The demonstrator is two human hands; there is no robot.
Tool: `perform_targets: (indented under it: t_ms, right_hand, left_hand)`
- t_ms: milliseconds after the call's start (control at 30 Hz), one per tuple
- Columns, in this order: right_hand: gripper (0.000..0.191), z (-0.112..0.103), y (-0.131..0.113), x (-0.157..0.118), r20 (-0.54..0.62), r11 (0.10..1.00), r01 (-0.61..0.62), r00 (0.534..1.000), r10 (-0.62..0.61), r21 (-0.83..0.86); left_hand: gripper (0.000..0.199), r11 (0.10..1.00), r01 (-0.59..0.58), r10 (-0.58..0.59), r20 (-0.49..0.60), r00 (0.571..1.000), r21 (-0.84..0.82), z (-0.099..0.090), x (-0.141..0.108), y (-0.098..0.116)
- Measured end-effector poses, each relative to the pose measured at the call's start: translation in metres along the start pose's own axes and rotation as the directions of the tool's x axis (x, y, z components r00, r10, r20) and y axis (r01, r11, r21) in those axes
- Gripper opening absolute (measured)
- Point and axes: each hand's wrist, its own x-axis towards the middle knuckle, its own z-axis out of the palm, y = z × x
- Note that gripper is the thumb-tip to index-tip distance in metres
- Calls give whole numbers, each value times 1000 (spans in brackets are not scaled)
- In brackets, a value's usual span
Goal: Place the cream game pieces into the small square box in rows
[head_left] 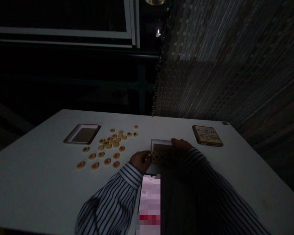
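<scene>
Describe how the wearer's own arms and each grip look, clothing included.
Both arms wear long sleeves, whitish with dark blue stripes, ending in striped cuffs at the wrists. The left sleeve shows its stripes clearly; the right sleeve lies mostly in shadow. The left grip and right grip are bare hands, without gloves.

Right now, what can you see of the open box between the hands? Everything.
The open box is shallow and looks rectangular, with pale inner walls and a brown floor; possibly cardboard, but the light is too dim to be sure. It appears to lie flat on the white table, open side up. Round pieces sit in rows at its near end, with brown floor showing beyond them. The left hand is at its left side, the right hand at its far right corner. Shadow obscures its right side.
</scene>
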Motion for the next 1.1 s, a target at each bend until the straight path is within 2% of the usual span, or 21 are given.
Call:
perform_targets:
  t_ms: [400, 533, 733, 900, 1100]
  right_hand:
    - [38, -11, -2, -9, -14, 1000, -16, 1000, 15, -3]
    - [41, -17, -4, -19, -127, 999, -49, 991, 48, -5]
    - [38, -25, -8, -27, -268, 996, -9, 963, 33, 89]
    - [33, -35, -12, -35, -396, 975, 134, 917, -54, 176]
    - [30, -44, -25, -40, -460, 943, 246, 880, -121, 222]
  left_hand:
    - [24, 1000, 8, -8, 1, 1000, -14, 1, 1, -2]
    - [24, 999, 14, -16, -30, 999, -38, -1, 1, -2]
    - [23, 991, 53, -64, -91, 994, -122, -8, 1, -8]
    - [25, 985, 39, -64, -142, 988, -170, -25, -4, -16]
    - [28, 994, 30, -52, -211, 976, -106, -62, -13, -30]
